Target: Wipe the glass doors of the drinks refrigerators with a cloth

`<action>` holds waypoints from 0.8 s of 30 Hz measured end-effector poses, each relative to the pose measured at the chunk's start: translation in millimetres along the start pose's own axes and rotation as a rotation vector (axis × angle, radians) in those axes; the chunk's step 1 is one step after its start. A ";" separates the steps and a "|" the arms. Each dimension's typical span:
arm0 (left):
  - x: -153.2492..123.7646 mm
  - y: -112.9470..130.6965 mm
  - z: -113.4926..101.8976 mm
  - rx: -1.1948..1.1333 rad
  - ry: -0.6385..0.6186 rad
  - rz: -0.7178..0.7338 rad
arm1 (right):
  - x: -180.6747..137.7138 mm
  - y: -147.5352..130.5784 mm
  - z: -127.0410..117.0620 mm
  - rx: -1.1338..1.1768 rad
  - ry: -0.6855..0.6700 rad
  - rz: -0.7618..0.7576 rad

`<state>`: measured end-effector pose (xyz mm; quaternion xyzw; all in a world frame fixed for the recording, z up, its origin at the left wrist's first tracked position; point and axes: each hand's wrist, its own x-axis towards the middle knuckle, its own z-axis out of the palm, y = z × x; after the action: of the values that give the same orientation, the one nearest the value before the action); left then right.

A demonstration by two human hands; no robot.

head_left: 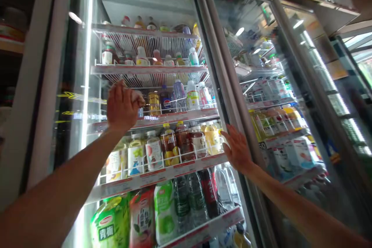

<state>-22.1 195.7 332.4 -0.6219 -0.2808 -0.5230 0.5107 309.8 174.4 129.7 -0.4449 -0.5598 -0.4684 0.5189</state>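
Observation:
My left hand (121, 107) is raised in front of the glass door (145, 0) of a lit drinks fridge. Its fingers are bent over what looks like a crumpled pale cloth (137, 97), pressed at the glass; most of it is hidden by the palm. Lower and to the right, my right hand (237, 149) rests at the edge of the same door, beside the metal door frame (229, 85). The right fingers are stretched and apart, holding nothing. Behind the glass, shelves carry bottled drinks, among them a yellow-capped brown bottle (169, 143).
Large green juice bottles (110, 223) and dark cola bottles (209, 192) fill the bottom shelf. A second glass door (261, 58) with more drinks continues to the right. On the far left stands a dark shelf unit (13, 62).

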 end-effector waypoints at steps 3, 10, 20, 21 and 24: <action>8.5 36.2 21.2 -0.025 -0.003 -0.018 | -8.1 15.7 -7.0 -0.023 0.002 0.012; -65.4 191.4 73.1 -0.147 -0.251 0.682 | -28.2 34.6 -32.3 -0.047 -0.030 0.008; -57.0 193.8 71.1 -0.159 -0.167 0.567 | -46.2 51.3 -52.2 -0.073 -0.039 -0.001; -70.4 202.8 70.5 -0.185 -0.174 0.684 | -47.8 50.2 -52.7 -0.070 -0.045 0.002; -80.7 208.2 71.0 -0.255 -0.171 0.900 | -51.6 48.9 -55.7 -0.071 -0.071 0.020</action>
<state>163.8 209.8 190.5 -0.7802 0.0419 -0.2269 0.5814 370.4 126.9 82.5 -0.4852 -0.5564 -0.4666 0.4871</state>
